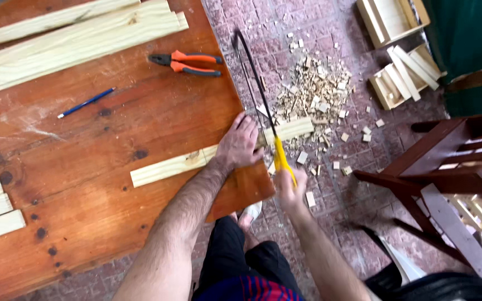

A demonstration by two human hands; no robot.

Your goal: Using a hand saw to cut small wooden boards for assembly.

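Nearest me, my right hand (289, 187) is clamped on the yellow handle of a hacksaw (258, 92), its blade crossing a pale wooden strip (185, 163). My left hand (239, 142) presses flat, fingers spread, on that strip where it overhangs the edge of the desk (85, 184). Beyond, offcuts (313, 89) litter the brick floor (330, 28). Farther up the desk lie a blue pencil (86, 102), orange pliers (186, 62) and long boards (73, 39).

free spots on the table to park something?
Bare table between the pencil and the slat under the left hand; more below that slat. Crowded: planks up top, pliers, saw in the right hand.
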